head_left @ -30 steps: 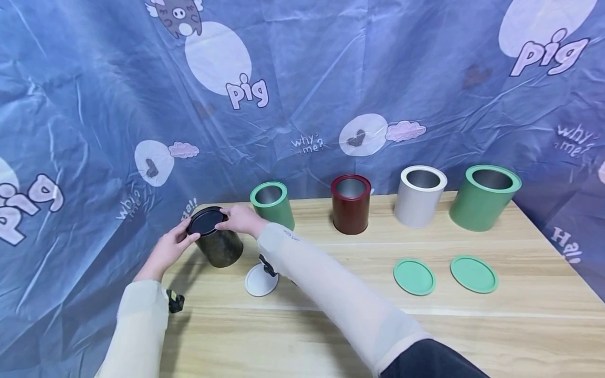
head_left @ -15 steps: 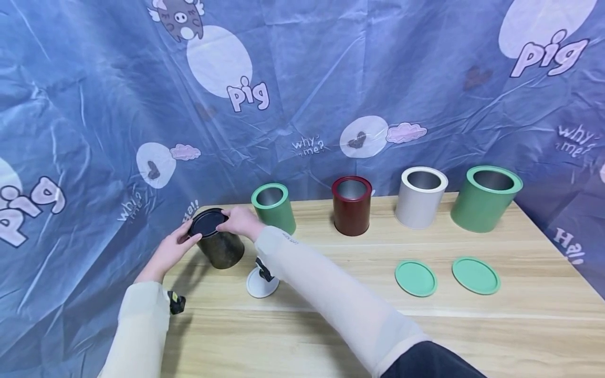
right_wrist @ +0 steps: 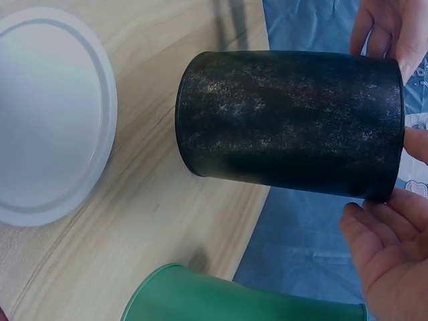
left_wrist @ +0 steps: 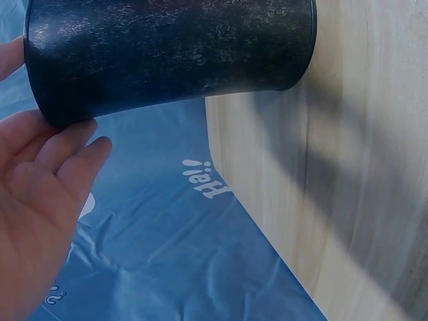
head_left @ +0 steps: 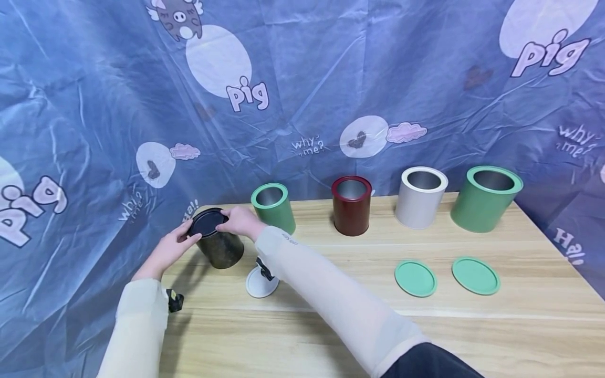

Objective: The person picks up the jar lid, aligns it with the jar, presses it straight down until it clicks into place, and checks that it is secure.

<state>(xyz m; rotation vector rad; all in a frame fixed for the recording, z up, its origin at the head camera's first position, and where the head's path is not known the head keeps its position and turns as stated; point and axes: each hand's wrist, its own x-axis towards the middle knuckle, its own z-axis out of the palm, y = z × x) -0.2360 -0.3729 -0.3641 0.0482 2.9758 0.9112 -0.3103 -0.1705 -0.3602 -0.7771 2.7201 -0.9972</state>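
Note:
A mottled black can stands at the table's far left, topped by a flat black lid. My left hand grips the lid's edge from the left, thumb at the near rim. From the right, my right hand holds the opposite edge, its thumb over the rim. In the left wrist view, the left fingers curl below the can's top end. The right wrist view has the can's side between both hands, the right fingers touching its top edge. Whether the lid is fully seated cannot be seen.
A white lid lies by the right wrist. Along the back stand a small green can, a dark red can, a white can and a large green can, all uncovered. Two green lids lie at right.

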